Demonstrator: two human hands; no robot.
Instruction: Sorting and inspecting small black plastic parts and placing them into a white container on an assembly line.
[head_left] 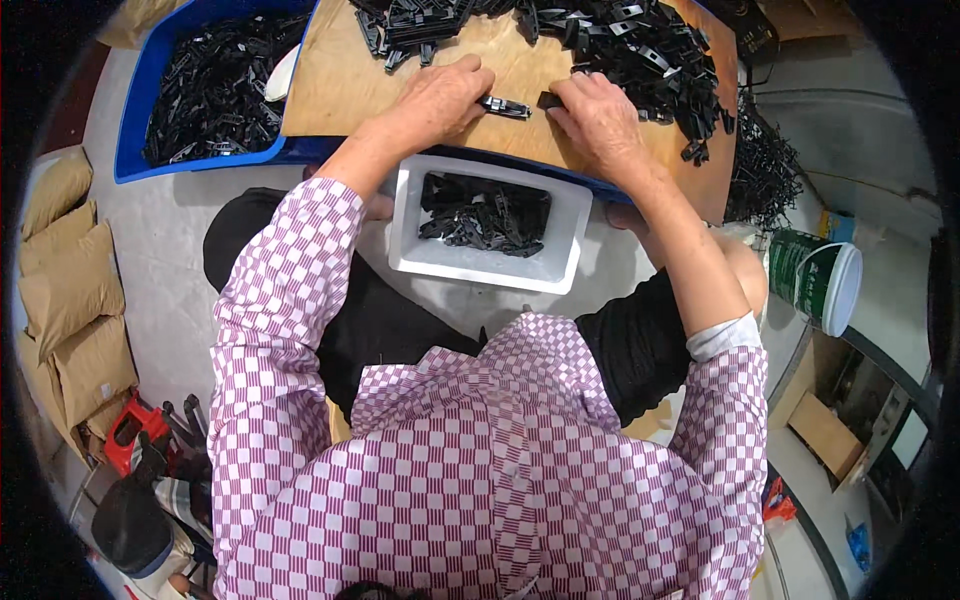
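Observation:
My left hand (440, 100) rests on a wooden board (330, 80) and pinches a small black clip part (505, 107) with a shiny metal piece. My right hand (598, 118) lies just to its right, fingers closed on another small black part (549, 100). The two parts sit close together, a small gap between them. A heap of loose black plastic parts (640, 50) covers the far side of the board. Below the board's near edge, on my lap, stands a white rectangular tray (480, 262) holding several black pieces (485, 215).
A blue bin (135, 150) full of black parts stands at the left, under the board. Brown paper sacks (70, 290) pile at the far left. A green and white bucket (815, 280) is on the right, beside a tangle of black wire pieces (765, 165). Red tool (130, 430) lower left.

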